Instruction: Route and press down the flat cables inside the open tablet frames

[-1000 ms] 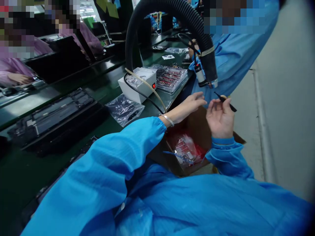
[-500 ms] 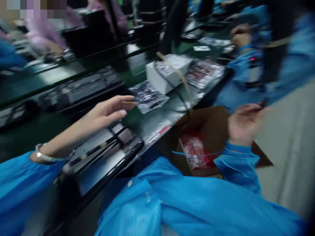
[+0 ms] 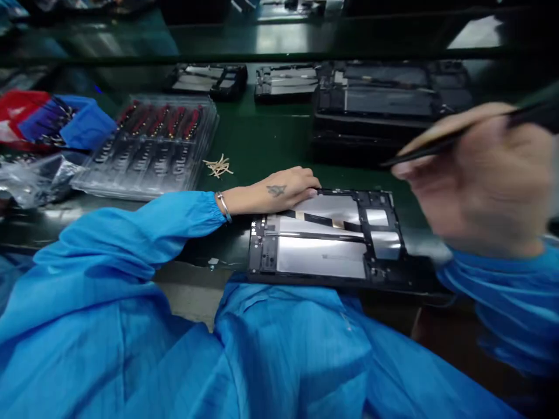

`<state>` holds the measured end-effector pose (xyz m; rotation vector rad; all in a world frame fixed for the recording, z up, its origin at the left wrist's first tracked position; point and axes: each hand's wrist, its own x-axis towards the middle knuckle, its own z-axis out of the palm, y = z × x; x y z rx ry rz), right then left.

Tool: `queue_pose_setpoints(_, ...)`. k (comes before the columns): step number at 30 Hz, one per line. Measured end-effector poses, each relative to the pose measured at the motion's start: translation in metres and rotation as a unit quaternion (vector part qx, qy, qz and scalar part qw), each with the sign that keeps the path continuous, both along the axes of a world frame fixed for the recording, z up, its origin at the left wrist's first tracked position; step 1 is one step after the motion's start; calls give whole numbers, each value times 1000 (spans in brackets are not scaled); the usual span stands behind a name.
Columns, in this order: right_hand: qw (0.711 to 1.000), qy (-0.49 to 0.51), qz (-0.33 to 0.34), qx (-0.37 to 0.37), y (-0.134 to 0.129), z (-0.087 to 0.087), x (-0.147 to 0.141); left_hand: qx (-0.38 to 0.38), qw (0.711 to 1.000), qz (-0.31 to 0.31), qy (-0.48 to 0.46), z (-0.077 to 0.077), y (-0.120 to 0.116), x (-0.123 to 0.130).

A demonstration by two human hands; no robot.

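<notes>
Left hand point(image 3: 279, 191) lies flat, fingers spread, on the upper left corner of the opened tablet point(image 3: 325, 241) at the surface's near edge; right hand point(image 3: 476, 180), blurred, grips black tweezers point(image 3: 441, 142) above its right side.

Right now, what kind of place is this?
Probably an electronics assembly line. An opened tablet frame lies under the left hand on a long green bench, more opened devices wait behind, and clear trays of small parts sit alongside.
</notes>
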<state>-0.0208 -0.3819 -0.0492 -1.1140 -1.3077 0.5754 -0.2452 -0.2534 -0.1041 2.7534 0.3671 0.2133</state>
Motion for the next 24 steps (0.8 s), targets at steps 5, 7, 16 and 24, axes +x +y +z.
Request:
queue_pose_setpoints(5,997,-40,45,-52,34,-26,-18,-53,998,-26,7,9,2,-13)
queue_pose_setpoints(7,992,-82,41,-82,33,-36,-10,-57,998,3,9,9,1,-18)
queue_pose_setpoints(16,964,-202,59,-165,25,-28,-6,-55,998,30,5,3,-3,-18)
queue_pose_setpoints(24,952,-255,61,-159,25,-29,-5,-51,998,37,11,6,-6,-19)
